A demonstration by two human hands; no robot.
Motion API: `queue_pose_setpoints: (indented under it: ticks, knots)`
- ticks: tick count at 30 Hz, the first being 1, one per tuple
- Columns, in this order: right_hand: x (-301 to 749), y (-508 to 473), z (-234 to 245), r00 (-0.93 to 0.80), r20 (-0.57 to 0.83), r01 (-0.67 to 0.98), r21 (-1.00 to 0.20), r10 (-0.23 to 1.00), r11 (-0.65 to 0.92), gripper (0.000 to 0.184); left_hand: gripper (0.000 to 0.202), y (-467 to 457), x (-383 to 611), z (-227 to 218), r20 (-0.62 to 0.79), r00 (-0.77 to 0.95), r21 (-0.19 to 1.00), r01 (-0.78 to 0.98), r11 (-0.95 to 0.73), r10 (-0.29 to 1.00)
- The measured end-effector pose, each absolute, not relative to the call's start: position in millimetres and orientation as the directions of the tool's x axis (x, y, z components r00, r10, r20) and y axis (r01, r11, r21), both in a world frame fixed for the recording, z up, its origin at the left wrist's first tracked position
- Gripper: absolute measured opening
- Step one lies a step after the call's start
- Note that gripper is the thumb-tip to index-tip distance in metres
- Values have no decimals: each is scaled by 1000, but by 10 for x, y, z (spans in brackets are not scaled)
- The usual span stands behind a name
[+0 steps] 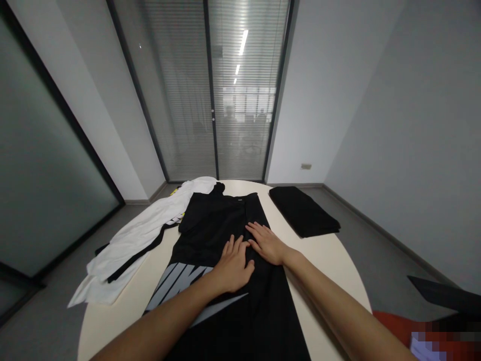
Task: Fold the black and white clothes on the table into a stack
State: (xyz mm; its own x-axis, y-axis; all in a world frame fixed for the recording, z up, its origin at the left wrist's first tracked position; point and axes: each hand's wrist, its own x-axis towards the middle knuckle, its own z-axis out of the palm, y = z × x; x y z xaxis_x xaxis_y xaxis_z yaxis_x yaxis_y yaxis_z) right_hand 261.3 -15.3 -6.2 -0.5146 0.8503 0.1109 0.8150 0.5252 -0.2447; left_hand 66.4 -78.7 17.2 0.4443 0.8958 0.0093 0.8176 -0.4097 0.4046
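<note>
A black T-shirt [221, 220] with a grey-white logo lies spread on the round cream table [326, 255], partly folded lengthwise. My left hand [233, 265] lies flat on its middle, fingers stretched out and open. My right hand [266, 241] rests flat just beyond and to the right of it, fingers spread toward the left, pressing on the folded edge of the shirt. The two hands nearly touch. Neither hand holds anything.
A white garment with black trim [139, 238] lies over the table's left edge. A folded black garment [302, 209] sits at the far right of the table. Glass doors with blinds stand behind. A dark chair part and red object show at bottom right [443, 301].
</note>
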Motion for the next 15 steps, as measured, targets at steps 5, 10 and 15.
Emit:
queue_pose_setpoints:
  ticks: [5, 10, 15]
  knots:
    - [2854, -207, -3, -528, 85, 804, -269, 845, 530, 60, 60, -741, 694, 130, 140, 414, 277, 856, -436, 900]
    - [2801, -232, 36, -519, 56, 812, -280, 853, 513, 59, 60, -775, 637, 36, 186, 325, 208, 910, -360, 927]
    - [2684, -185, 38, -488, 46, 835, -266, 871, 482, 58, 59, -699, 610, 53, 147, 306, 182, 927, -329, 941]
